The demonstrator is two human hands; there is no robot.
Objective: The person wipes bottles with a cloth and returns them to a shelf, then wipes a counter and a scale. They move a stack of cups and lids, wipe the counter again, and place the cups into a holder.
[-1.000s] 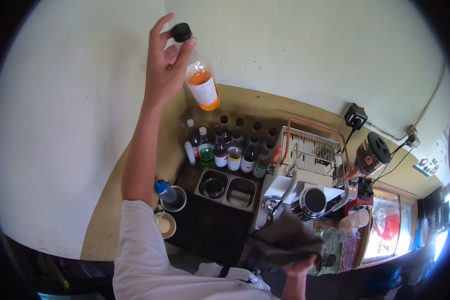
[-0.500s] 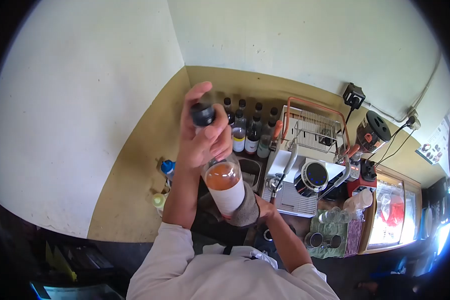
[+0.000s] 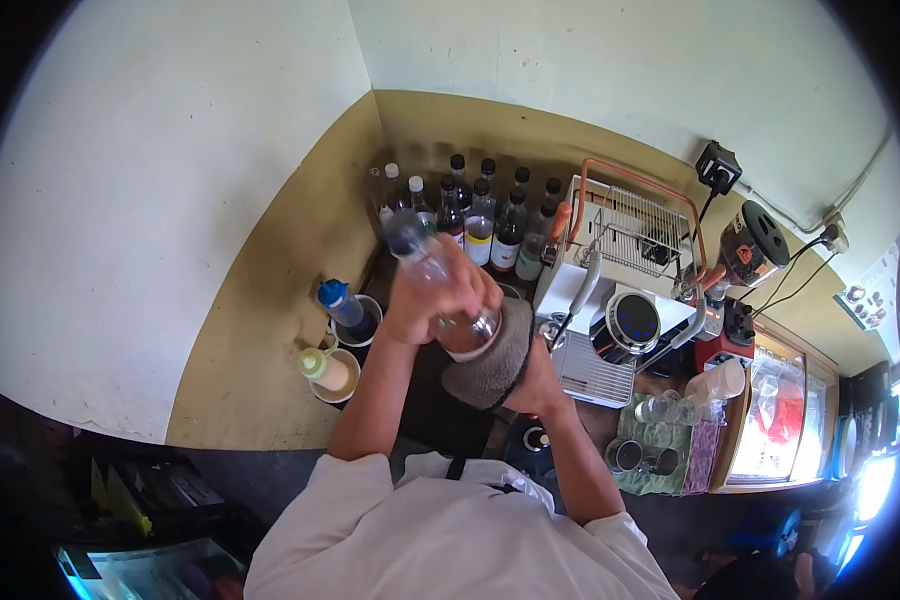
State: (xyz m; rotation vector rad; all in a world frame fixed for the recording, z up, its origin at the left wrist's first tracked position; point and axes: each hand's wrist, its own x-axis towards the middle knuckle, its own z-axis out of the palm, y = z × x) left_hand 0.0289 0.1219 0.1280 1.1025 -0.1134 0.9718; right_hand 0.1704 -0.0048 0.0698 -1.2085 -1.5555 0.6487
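pale walls with an ochre lower band meet in a corner above a dark worktop point(image 3: 432, 412), seen from above. at the far left a green-capped squeeze bottle point(image 3: 313, 362) is stood in a cup, and just beside it a blue-capped bottle point(image 3: 336, 298) is stood in a white cup. behind them a row of syrup bottles point(image 3: 482, 218) is lined up against the wall.

in the middle a clear bottle point(image 3: 428, 265) is held above the worktop. it is tilted, with its dark cap to the upper left and its base down to the right, and it is blurred, so its contents cannot be told. the left hand point(image 3: 435, 300) is wrapped round its body, the grip closed tight on it. the base is pressed into a grey-brown cloth point(image 3: 488, 362), which is cupped from below by the right hand point(image 3: 542, 385). that grip is closed on the cloth, with the fingers mostly hidden by the fabric.

to the right an espresso machine point(image 3: 620, 320) is set on the worktop, with an orange-railed wire rack point(image 3: 635, 225) on top. a black grinder point(image 3: 755, 250) and some glasses point(image 3: 670, 408) on a green mat are seen further right.

the wiping of the bottle's base and lower side is judged to be the step in hand. the next move is thought to call for a firm hold near the neck while the bottle is turned inside the cloth, so that every side is reached. if it is to be set among the syrup bottles, a free gap is needed, since the row is tightly packed and a neighbour could be knocked.
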